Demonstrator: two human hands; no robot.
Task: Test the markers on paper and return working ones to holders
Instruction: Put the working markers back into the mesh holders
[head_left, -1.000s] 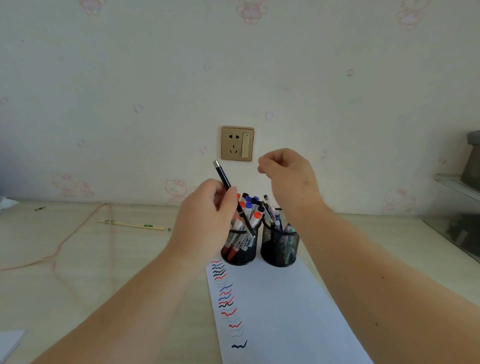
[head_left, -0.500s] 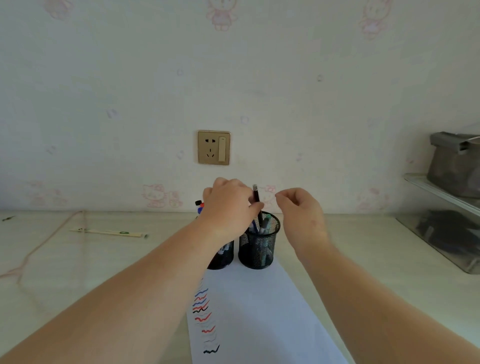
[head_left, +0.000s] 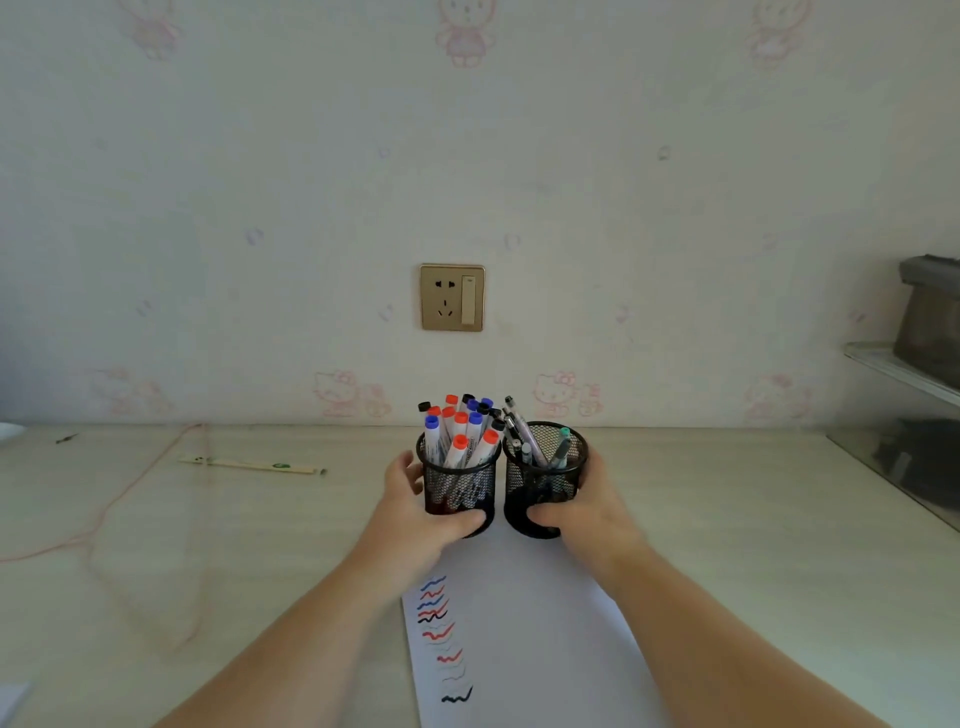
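Two black mesh holders stand side by side at the far end of a white paper sheet (head_left: 524, 623). The left holder (head_left: 457, 491) is packed with several markers (head_left: 460, 431) with red, blue and black caps. The right holder (head_left: 545, 480) holds several thinner pens (head_left: 524, 436). My left hand (head_left: 415, 514) wraps the left holder from its left side, thumb across the front. My right hand (head_left: 587, 512) wraps the right holder from its right side. Red, blue and black test squiggles (head_left: 439, 623) run down the paper's left edge.
A pale wooden desk (head_left: 208, 545) meets a wall with a gold socket plate (head_left: 452, 297). A pink cord (head_left: 114, 509) and a wrapped chopstick pair (head_left: 249, 464) lie to the left. A glass shelf unit (head_left: 904, 415) stands at the right edge.
My left hand has let go of the black pen, which now stands in the right holder. Both hands have dropped and closed around the two holders.
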